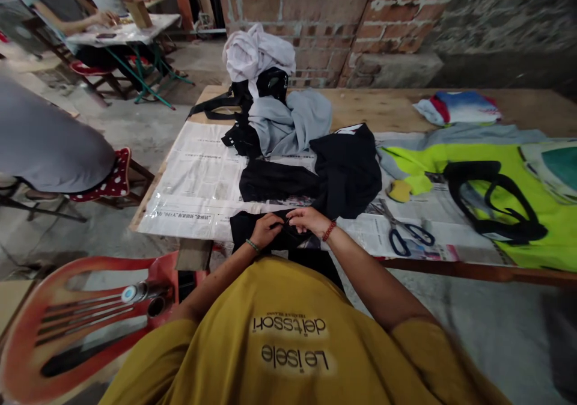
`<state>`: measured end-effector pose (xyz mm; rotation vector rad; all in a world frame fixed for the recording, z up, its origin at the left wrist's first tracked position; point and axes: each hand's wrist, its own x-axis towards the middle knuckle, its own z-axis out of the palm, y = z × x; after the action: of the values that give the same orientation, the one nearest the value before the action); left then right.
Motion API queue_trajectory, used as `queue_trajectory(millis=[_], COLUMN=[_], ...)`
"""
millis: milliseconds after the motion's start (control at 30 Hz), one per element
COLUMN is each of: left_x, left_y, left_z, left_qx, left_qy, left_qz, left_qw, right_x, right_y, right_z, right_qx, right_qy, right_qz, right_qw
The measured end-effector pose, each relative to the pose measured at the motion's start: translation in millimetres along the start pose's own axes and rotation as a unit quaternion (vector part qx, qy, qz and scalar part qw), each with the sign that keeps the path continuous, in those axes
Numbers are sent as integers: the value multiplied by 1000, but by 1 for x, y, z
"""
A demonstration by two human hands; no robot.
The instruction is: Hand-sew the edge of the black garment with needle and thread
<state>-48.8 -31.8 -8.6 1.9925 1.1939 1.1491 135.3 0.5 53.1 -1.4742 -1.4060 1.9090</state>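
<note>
Left hand (267, 229) and right hand (309, 220), close together, pinch the black cloth (289, 237) beneath them. Work appears in progress; what remains cannot be determined. Scissors (397, 222) lie rightward, unheld.

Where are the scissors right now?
In the head view, the scissors lie on the newspaper near the table's front edge, right of the person's right hand, between the dark garment and the yellow-green garment.
</note>
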Motion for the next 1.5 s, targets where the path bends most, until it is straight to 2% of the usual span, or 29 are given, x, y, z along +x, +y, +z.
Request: queue_trajectory(millis=[200, 367, 500, 633, 933, 1100, 1267, 1367, 1500], left_x=[0, 0, 0, 0, 1, 1, 0, 0, -1], left_y=[0, -1, -2, -2, -3, -2, -2, -3, -2], left_z=[0, 0, 1, 2, -2, -2, -2, -2, -2], left_qx=[0, 14, 23, 29, 16, 15, 14, 15, 15], left_qy=[-13, -14, -4, -17, -30, -33, -35, -37, -63], left_qz=[3, -2, -10, -10, 15, 17, 10, 9, 19], left_qw=[1000, 1000, 1000, 999, 999, 999, 999, 999, 998], right_x=[6, 12, 11, 14, 29, 26, 15, 14, 23], right_y=[4, 6, 6, 7, 13, 12, 11, 10, 7], right_z=[10, 22, 24, 25, 31, 27, 23, 27, 24], right_qx=[-36, -108, -130, -88, 116, 135, 74, 38, 116], right_qy=[18, 94, 121, 132, 142, 111, 37, 58, 127], right_qz=[9, -76, -119, -116, -71, -59, -51, -57, -68], right_qw=[999, 987, 977, 981, 981, 983, 995, 996, 983])
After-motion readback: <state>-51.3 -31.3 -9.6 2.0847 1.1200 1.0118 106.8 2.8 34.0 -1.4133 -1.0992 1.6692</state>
